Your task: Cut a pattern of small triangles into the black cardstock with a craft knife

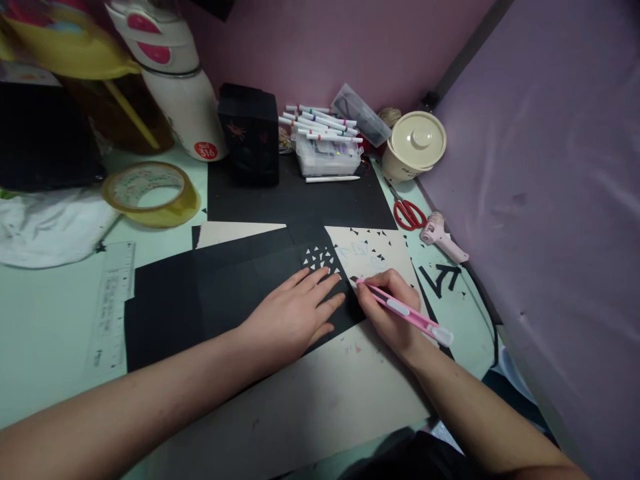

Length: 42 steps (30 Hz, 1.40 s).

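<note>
My left hand (295,312) lies flat with fingers spread on a folded sheet of black paper (235,287). Small triangular cut-outs (320,259) pierce the sheet just beyond my fingertips, and pale board shows through them. In my right hand (395,310) is a pink utility knife (400,308), gripped like a pen. Its tip is by the paper's right edge; whether the blade touches the paper I cannot tell. Under the sheet is a pale board (320,407), with black paper scraps (380,257) scattered over its far right part.
A clear ruler (113,307) and a tape roll (153,193) lie at left. Behind stand a white bottle (185,107), a black box (249,137) and markers (323,123) on a plastic case. Red-handled scissors (410,215), a pink glue gun (443,239) and a lidded pot (415,147) sit at right.
</note>
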Motion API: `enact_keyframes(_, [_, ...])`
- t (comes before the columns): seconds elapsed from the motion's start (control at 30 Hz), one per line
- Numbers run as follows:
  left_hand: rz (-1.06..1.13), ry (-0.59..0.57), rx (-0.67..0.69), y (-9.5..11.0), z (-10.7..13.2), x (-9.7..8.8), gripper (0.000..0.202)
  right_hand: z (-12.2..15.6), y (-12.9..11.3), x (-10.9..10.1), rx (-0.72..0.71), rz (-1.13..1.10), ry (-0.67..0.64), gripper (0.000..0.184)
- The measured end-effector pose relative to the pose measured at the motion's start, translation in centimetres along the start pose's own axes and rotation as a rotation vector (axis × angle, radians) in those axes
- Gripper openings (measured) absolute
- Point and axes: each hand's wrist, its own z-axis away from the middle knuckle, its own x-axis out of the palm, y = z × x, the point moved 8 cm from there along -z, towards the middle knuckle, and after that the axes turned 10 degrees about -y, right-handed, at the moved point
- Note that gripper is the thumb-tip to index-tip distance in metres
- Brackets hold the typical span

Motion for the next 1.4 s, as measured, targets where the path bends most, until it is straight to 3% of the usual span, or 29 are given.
enact_keyframes(0.63, [0.049,0.078,-0.01,-0.22,0.19,0.06,0.044,-0.32,-0.02,1.04,-0.053,0.027,-0.04,0.013])
enact_keyframes(1.4, [0.069,-0.002,-0.02,-0.22,-0.06,0.3,0.045,-0.46,0.24,1.12,0.003,0.002,-0.06,0.016])
